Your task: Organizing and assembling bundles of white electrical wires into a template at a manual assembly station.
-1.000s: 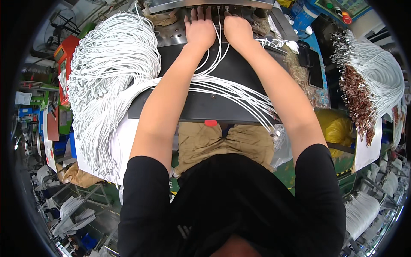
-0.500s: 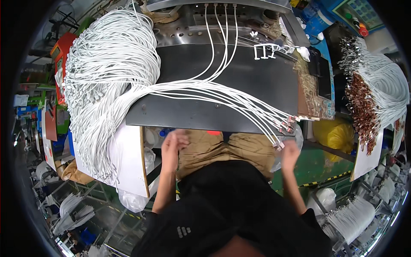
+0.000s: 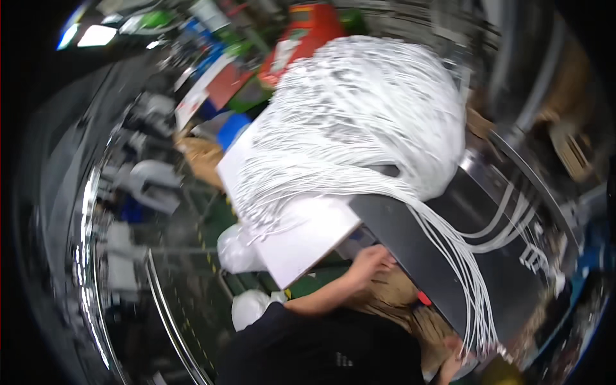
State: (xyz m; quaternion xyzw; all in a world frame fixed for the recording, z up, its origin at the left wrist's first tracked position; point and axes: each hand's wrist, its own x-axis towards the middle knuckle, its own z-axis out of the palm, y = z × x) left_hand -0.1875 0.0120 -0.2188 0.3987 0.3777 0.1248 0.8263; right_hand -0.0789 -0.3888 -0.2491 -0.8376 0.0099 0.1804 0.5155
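A long bundle of white cables (image 3: pixel 443 224) runs over the black worktop (image 3: pixel 398 228) and hangs down at its near right end. My right hand (image 3: pixel 451 360) is low in the picture, close beside the cable ends (image 3: pixel 491 350); blur hides whether its fingers touch or grip any of them. At the worktop's near edge my left hand (image 3: pixel 373 262) hovers over my lap, its fingers loosely bent and apart, nothing visible in them. A large heap of white cables (image 3: pixel 372 109) lies to the left, on a white board (image 3: pixel 308 240).
Several white cables (image 3: pixel 507 218) lead from the worktop to the metal machine (image 3: pixel 552 186) at the right. Small white plastic parts (image 3: pixel 532 260) lie near it. A red machine (image 3: pixel 311 29) stands behind the heap; plastic bags (image 3: pixel 240 250) hang below the board.
The view has swung left and tilted, so the cable heap now sits mid-picture. My left hand stays near the worktop's edge. My right hand remains by the cable ends.
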